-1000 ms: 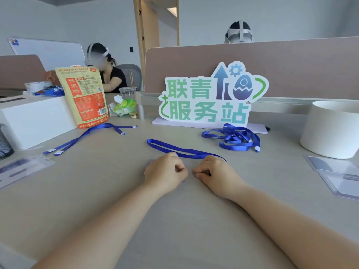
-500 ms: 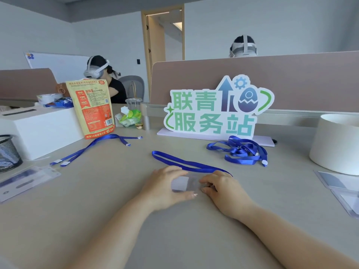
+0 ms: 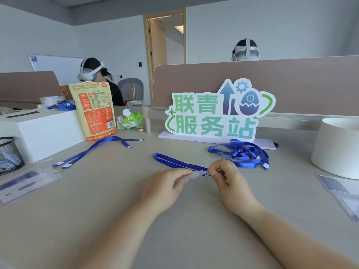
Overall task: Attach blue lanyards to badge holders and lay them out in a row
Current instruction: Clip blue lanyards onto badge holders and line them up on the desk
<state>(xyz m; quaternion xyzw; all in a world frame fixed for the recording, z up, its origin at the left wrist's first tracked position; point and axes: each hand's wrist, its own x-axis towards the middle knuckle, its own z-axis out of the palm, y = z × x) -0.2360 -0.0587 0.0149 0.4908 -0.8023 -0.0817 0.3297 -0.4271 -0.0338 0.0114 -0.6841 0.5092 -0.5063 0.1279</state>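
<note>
– Two bare hands meet at the middle of the pale grey desk (image 3: 116, 210). What has changed?

– The left hand (image 3: 165, 183) now grips the clear plastic badge holder (image 3: 191, 175), fingers curled round its near end, and appears to hold it just off the desktop. Half a second ago that hand lay flat on the holder, pressing it down. The right hand (image 3: 227, 177) pinches the end of the long blue ribbon lanyard (image 3: 174, 162) against the holder's far edge.

– Is the clip through?

– Cannot tell: the joint is blurred and sits behind the fingertips. The lanyard's loop trails away to the left across the desk, beyond the hands.

– What does it mean for the job?

– By the look of the grip, attaching is under way but not finished, and laying out comes after. Another flat blue lanyard (image 3: 93, 150) lies at far left near a clear card holder (image 3: 29, 184). A tangle of blue lanyards (image 3: 242, 154) waits before the green-lettered standing sign (image 3: 213, 115), and spare clear holders (image 3: 338, 186) sit at right.
</note>
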